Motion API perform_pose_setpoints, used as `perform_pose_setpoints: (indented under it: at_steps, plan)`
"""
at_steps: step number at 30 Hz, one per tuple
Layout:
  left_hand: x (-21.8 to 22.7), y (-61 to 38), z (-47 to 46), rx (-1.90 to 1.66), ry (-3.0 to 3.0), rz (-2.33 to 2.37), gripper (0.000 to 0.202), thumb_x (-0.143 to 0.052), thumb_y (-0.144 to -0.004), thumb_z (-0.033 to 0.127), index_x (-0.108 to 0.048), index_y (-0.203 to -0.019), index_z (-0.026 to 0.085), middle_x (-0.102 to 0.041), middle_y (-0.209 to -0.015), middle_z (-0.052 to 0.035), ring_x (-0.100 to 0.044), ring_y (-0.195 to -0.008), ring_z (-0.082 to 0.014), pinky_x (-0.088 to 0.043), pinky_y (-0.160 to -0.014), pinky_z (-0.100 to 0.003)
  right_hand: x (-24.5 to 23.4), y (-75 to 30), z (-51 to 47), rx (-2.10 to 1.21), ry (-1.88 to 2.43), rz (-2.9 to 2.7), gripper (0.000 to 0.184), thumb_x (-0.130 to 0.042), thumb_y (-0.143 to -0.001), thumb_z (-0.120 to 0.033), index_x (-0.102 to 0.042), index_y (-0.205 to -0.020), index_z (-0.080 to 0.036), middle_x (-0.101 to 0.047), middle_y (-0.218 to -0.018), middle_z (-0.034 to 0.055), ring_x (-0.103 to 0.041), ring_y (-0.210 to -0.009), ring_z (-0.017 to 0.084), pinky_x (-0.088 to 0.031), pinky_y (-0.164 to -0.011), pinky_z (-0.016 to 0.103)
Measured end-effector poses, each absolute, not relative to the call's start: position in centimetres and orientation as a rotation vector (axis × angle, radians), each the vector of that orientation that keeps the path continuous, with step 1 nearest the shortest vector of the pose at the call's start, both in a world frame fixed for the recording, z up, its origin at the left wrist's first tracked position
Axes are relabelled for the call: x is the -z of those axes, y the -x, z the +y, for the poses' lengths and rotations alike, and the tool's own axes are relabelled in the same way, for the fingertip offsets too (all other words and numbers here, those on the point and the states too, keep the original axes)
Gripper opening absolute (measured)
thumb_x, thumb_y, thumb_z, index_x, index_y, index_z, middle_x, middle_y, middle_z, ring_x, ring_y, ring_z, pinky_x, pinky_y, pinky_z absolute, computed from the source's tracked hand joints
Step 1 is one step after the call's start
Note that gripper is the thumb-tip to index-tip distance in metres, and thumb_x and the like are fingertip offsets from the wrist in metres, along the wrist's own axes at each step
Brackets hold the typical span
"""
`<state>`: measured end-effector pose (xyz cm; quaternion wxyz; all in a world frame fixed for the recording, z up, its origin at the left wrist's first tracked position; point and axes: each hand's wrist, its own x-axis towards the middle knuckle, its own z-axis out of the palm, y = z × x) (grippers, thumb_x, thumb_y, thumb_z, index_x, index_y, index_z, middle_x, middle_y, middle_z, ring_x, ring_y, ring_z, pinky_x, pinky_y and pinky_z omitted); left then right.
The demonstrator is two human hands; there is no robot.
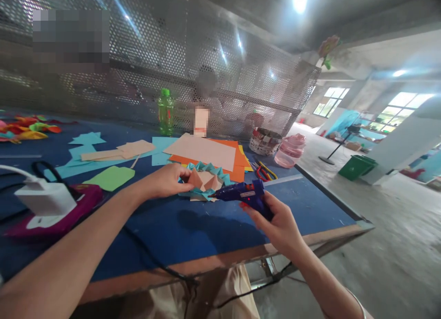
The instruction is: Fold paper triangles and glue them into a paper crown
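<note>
My right hand (275,218) is wrapped round a blue hot glue gun (248,192), its nozzle pointing left at the front edge of a folded paper flower (206,180). The flower has a light blue zigzag outer ring and peach folded points inside. At its left side my left hand (172,179) pinches the paper between thumb and fingers. Behind the flower lie stacked sheets, a pale one (206,151) over orange paper (237,174). I cannot tell whether the nozzle touches the paper.
A green leaf-shaped paper (112,177) and blue cut pieces (87,139) lie to the left, near a purple power strip (91,197) with a white charger (44,199). Scissors (267,171), a basket (264,142), a pink container (290,151) and a green bottle (166,112) stand farther back. A black cable (148,254) crosses the front edge.
</note>
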<state>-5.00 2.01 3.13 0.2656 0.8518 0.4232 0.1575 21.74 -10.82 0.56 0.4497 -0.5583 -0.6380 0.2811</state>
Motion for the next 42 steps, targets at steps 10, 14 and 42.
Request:
perform_pose_setpoints:
  at_steps: [10, 14, 42]
  plan:
    - [-3.7, 5.2, 1.9, -0.365, -2.311, 1.067, 0.027, -0.058, -0.074, 0.029, -0.075, -0.092, 0.018, -0.075, -0.091, -0.0021, -0.066, -0.087, -0.0214, -0.042, -0.075, -0.026, 0.6, -20.6, -9.4, -0.346, 1.484, -1.744, 0.027, -0.062, -0.084, -0.040, -0.064, -0.101, -0.019, -0.064, -0.071, -0.0016, -0.054, -0.061, 0.013, -0.039, -0.057, 0.021]
    - [-3.1, 5.1, 2.1, -0.385, -2.304, 1.095, 0.025, -0.057, -0.075, 0.031, -0.074, -0.086, 0.017, -0.074, -0.085, -0.0020, -0.065, -0.083, -0.0212, -0.041, -0.071, -0.026, 0.8, -20.3, -9.2, -0.221, 1.546, -1.764, 0.024, -0.066, -0.080, -0.041, -0.068, -0.086, -0.018, -0.061, -0.063, -0.0014, -0.052, -0.057, 0.013, -0.034, -0.052, 0.021]
    - [-3.2, 4.8, 1.8, -0.387, -2.300, 1.087, 0.023, -0.055, -0.076, 0.032, -0.070, -0.077, 0.016, -0.069, -0.076, -0.0013, -0.061, -0.077, -0.0203, -0.038, -0.068, -0.026, 1.6, -18.7, -8.5, 0.215, 1.525, -2.000, 0.010, -0.059, -0.087, -0.027, -0.066, -0.091, -0.021, -0.068, -0.070, 0.0018, -0.065, -0.063, 0.018, -0.038, -0.055, 0.024]
